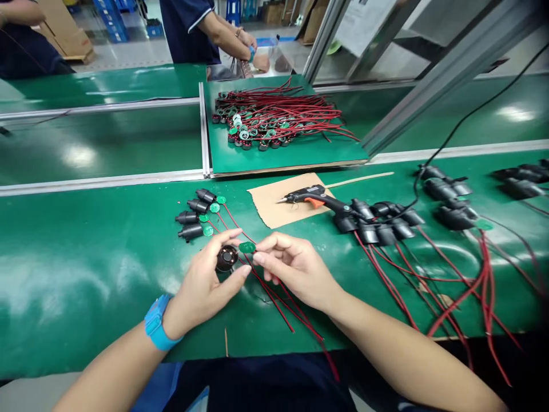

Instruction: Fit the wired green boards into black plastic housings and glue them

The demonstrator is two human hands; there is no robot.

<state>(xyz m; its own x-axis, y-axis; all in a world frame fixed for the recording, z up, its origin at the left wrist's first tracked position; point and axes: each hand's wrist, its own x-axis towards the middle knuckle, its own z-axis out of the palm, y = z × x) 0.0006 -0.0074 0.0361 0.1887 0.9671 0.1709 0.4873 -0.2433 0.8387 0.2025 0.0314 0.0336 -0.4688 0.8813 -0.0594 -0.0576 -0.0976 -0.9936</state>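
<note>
Head view: right hand [291,266] over glossy green bench [107,309] (co-worker [184,28] beyond).

l hand [206,280] curled, r hand [298,269] pinching nr it.

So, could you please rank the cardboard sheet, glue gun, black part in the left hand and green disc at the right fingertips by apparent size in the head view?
From largest to smallest:
1. Cardboard sheet
2. Glue gun
3. Held black part
4. Held green disc
</note>
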